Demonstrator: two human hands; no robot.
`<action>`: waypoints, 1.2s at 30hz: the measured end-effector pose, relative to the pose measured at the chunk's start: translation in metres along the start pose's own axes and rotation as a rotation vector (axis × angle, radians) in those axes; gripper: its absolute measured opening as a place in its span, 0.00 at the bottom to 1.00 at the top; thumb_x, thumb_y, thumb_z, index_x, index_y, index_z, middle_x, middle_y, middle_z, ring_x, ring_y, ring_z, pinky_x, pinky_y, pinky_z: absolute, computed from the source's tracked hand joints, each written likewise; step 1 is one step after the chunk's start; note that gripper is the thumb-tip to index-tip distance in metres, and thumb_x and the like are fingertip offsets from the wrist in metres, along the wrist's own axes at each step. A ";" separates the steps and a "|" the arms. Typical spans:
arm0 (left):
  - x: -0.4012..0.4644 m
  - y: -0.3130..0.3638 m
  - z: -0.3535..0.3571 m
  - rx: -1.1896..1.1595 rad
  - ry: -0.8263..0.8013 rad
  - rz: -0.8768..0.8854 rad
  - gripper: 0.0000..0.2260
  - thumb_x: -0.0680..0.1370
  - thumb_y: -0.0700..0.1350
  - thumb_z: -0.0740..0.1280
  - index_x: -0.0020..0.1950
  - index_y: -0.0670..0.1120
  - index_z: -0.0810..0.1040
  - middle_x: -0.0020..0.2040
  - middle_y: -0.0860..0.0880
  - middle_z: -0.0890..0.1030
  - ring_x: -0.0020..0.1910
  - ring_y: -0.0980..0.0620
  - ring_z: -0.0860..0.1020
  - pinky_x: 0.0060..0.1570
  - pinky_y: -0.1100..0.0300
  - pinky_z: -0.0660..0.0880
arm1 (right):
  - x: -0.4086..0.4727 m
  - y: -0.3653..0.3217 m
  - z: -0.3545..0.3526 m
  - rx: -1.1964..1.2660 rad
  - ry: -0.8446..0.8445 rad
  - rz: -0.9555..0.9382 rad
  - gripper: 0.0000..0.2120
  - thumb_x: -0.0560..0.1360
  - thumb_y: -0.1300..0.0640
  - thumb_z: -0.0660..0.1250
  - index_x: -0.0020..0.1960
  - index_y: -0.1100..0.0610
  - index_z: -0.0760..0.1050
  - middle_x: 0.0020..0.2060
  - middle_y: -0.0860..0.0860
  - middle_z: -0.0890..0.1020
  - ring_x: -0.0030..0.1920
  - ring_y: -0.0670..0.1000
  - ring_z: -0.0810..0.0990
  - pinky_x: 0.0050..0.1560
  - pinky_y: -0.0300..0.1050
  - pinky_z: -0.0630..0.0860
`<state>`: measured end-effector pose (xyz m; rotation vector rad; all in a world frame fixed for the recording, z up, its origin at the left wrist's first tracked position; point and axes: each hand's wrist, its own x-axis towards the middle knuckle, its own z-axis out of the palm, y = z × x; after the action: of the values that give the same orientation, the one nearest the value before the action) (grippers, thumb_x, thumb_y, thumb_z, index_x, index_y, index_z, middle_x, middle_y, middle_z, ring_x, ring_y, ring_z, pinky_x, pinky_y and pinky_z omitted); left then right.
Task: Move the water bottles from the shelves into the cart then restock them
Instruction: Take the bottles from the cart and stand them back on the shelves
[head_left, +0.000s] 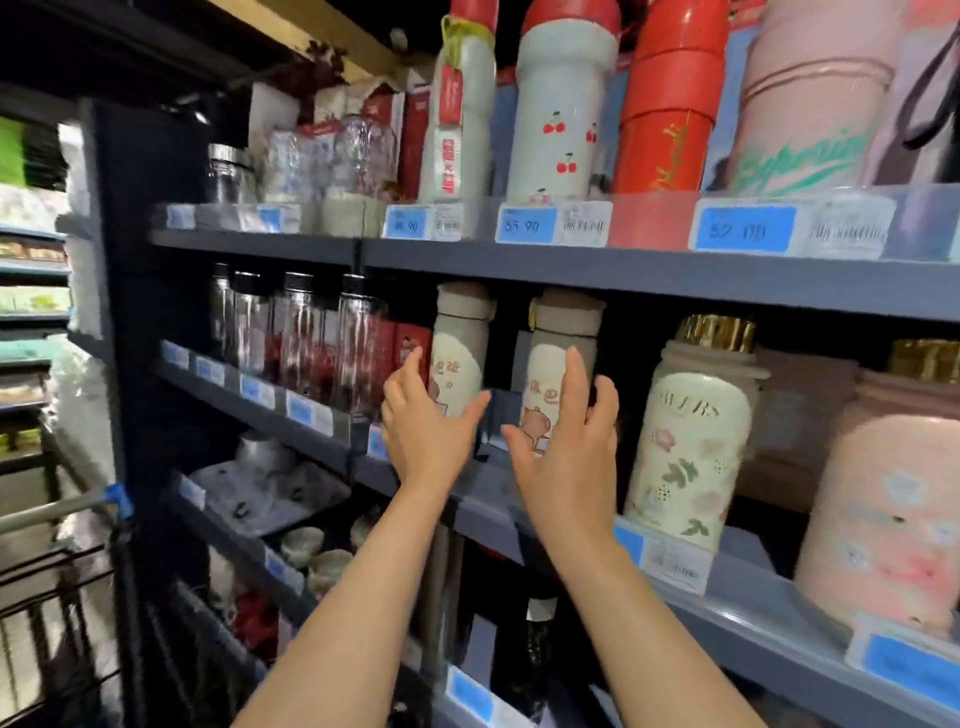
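Note:
Two cream bottles with brown caps and a bear print stand on the middle shelf. My left hand is open with fingers spread, just in front of the left bear bottle. The right bear bottle has my right hand open at it, palm toward it; actual touch is unclear. Neither hand holds anything. A floral bottle with a gold cap stands to the right, then a pink bottle. The cart shows at the lower left.
Clear glass bottles fill the middle shelf's left end. The upper shelf holds a cherry-print bottle, a red bottle and a large pink one. Blue price tags line the shelf edges. Lower shelves hold cups and dark bottles.

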<state>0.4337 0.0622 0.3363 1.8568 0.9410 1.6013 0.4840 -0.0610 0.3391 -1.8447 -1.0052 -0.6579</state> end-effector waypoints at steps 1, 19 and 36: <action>0.006 -0.003 0.007 0.012 0.016 0.001 0.40 0.68 0.59 0.73 0.74 0.50 0.59 0.69 0.44 0.65 0.67 0.43 0.66 0.62 0.46 0.66 | 0.004 0.001 0.003 -0.009 0.006 0.015 0.45 0.73 0.49 0.71 0.78 0.48 0.45 0.74 0.60 0.55 0.68 0.63 0.65 0.62 0.53 0.70; 0.023 -0.020 0.027 0.029 -0.008 -0.027 0.36 0.68 0.55 0.75 0.70 0.51 0.62 0.66 0.46 0.68 0.62 0.43 0.70 0.52 0.48 0.71 | 0.020 0.021 0.000 0.218 -0.124 0.124 0.48 0.70 0.59 0.72 0.78 0.47 0.44 0.67 0.52 0.69 0.61 0.53 0.72 0.54 0.39 0.66; 0.053 -0.046 0.001 -0.124 -0.363 0.032 0.35 0.73 0.51 0.71 0.76 0.50 0.58 0.72 0.48 0.68 0.69 0.45 0.66 0.66 0.46 0.67 | 0.012 0.013 -0.001 0.076 -0.113 0.060 0.49 0.71 0.54 0.74 0.78 0.47 0.42 0.64 0.52 0.68 0.52 0.46 0.69 0.51 0.40 0.67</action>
<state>0.4300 0.1324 0.3347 1.9915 0.6413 1.2485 0.5014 -0.0610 0.3424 -1.8543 -1.0298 -0.4771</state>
